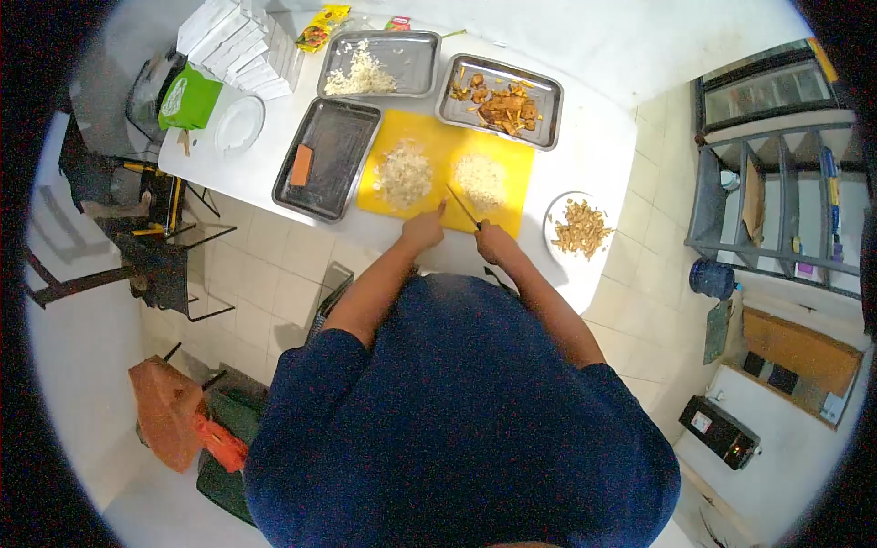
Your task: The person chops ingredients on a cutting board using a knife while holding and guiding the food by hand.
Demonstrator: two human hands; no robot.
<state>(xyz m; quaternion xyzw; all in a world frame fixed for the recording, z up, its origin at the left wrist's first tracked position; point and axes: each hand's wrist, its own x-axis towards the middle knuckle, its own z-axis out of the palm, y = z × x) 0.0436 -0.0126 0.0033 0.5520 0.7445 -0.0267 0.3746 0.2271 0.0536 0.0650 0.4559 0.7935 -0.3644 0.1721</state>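
Note:
My right hand (495,241) is closed around the dark handle of a knife (462,205). Its blade points up and left over the yellow cutting board (440,157), between two piles. The left pile (403,175) is pale, finely chopped food; the right pile (480,180) is a similar chopped food, more cream-coloured. At the board's near edge, my left hand (423,230) has its thumb held apart and nothing visible in it; its other fingers are small and partly hidden.
Behind the board stand a metal tray (334,66) with pale pieces and another tray (554,82) with browned food. A dark tray (316,203) holding an orange-brown block is left. A plate (552,239) of brown strips is right. White boxes (233,41) stand at the back left.

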